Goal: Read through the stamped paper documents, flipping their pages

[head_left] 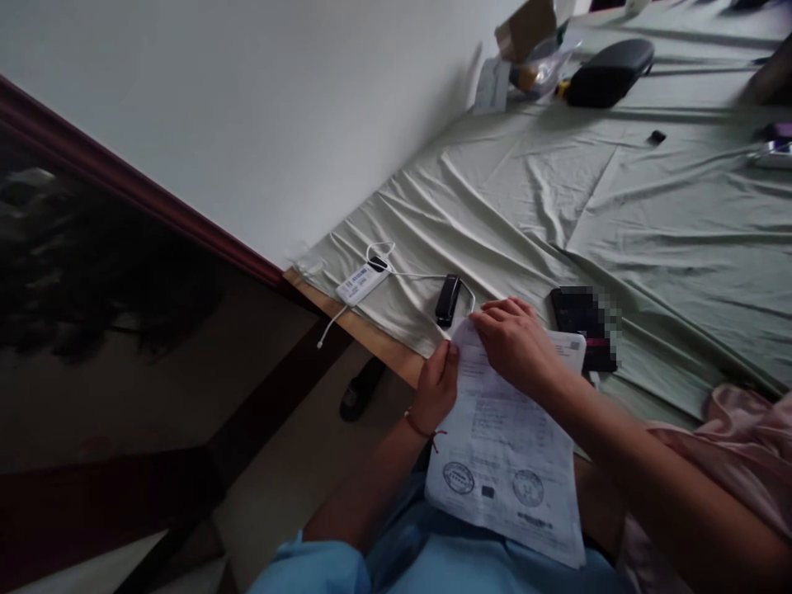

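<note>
At the bed's near edge | my left hand (pixel 436 386) pinches the white printed stamped paper sheet (pixel 508 445), steadying it | my right hand (pixel 516 342) lies flat on top, pressing, fingers loosely spread | black stapler (pixel 448 300) just beyond.

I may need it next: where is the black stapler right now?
In the head view the black stapler lies on the green sheet near the table's edge, just beyond the paper, up-left of the left hand, with a white cable beside it.

Ahead of my hands, a stapler (pixel 447 300) and a white cable (pixel 396 274) block the bed (pixel 681 214) edge, and a phone (pixel 582 326) lies to the right. Beyond them I see open sheet up to the black case (pixel 610 73).
</note>
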A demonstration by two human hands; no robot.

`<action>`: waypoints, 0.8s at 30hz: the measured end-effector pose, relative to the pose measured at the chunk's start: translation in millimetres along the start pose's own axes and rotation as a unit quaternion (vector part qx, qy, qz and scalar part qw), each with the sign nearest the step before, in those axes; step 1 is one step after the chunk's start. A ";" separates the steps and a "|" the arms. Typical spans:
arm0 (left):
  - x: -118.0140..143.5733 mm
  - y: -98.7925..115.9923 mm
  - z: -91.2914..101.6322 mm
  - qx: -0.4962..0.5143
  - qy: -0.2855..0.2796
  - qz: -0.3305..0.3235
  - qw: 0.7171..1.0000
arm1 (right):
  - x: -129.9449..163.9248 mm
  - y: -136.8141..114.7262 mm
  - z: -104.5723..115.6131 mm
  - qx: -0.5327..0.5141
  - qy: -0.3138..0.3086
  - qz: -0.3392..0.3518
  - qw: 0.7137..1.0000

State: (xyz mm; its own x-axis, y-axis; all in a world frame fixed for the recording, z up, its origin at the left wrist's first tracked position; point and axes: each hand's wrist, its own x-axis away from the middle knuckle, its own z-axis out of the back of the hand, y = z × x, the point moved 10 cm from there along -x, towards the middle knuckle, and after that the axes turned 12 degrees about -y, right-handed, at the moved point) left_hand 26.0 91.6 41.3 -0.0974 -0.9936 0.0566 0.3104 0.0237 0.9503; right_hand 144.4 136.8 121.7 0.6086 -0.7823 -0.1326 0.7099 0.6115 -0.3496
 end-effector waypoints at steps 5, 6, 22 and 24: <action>-1.3 -1.7 -5.3 -0.012 -0.019 0.003 1.000 | -4.7 4.3 -0.5 -0.021 -0.022 -0.013 0.999; -1.3 -1.6 -5.9 -0.014 -0.022 0.004 1.000 | -5.9 5.5 0.0 -0.023 -0.024 -0.017 0.999; -2.8 4.7 -3.6 -0.015 -0.017 -0.020 1.000 | -7.4 2.9 8.4 0.007 0.041 -0.004 0.999; -1.4 8.2 -1.3 -0.013 -0.012 -0.022 1.000 | -9.9 0.2 6.7 0.010 0.025 0.000 1.000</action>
State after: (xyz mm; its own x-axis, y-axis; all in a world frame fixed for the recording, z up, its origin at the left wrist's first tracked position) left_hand 29.9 93.0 48.7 -0.1337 -0.9908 0.0223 0.3296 -0.0232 0.9438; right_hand 140.9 145.5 129.2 0.5907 -0.7870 -0.1781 0.7175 0.6133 -0.3302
